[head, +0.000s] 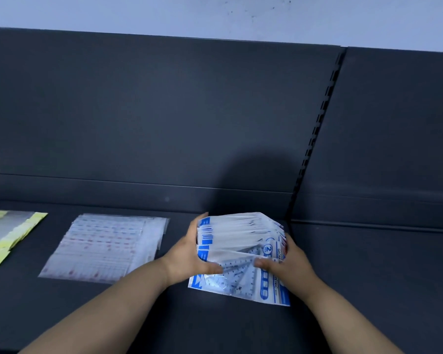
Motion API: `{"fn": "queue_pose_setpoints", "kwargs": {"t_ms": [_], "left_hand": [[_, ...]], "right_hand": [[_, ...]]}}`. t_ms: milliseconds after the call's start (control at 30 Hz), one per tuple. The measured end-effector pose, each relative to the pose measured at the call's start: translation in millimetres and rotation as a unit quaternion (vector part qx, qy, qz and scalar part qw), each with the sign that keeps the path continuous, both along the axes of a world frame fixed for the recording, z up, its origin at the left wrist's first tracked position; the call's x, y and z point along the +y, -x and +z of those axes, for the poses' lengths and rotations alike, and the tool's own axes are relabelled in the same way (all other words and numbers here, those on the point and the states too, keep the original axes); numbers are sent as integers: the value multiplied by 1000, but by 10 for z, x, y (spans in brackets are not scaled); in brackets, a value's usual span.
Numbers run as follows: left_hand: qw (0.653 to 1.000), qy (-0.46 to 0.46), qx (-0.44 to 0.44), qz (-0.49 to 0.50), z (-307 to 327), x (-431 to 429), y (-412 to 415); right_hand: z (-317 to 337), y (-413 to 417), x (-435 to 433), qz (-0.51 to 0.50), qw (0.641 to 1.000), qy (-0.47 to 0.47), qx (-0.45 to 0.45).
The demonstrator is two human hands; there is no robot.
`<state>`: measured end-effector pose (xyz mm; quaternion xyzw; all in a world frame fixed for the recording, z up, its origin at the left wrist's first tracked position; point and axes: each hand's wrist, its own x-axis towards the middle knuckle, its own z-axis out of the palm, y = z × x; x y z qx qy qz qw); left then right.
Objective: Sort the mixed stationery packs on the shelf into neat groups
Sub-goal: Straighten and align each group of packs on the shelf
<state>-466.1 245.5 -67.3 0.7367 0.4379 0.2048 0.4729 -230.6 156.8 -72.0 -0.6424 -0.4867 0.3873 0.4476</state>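
Observation:
A thick stack of blue-and-white geometry set packs sits on the dark shelf, slightly fanned. My left hand grips its left side, thumb on top near the front. My right hand grips its right side, thumb pressed on the top pack. One pack at the bottom sticks out toward me. To the left lies a flat pile of clear packs with red print. Further left, at the frame's edge, lies a pile of yellow-edged packs.
The shelf's dark back panel rises right behind the packs. A slotted upright divides this bay from the one to the right, whose shelf surface holds nothing in view. A pale wall shows above.

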Motion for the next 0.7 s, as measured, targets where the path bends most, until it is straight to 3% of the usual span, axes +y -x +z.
{"fn": "queue_pose_setpoints", "kwargs": {"t_ms": [300,500,700], "left_hand": [[991,-79,-82,72,75,-54,-120],[998,-47,-27,26,-46,-108,16],[999,19,-43,19,-28,-59,33]], "right_hand": [[123,59,23,-72,993,-86,-42],[15,53,-115,-54,991,-58,-104],[10,-35,-51,-28,999,-14,17]]}}
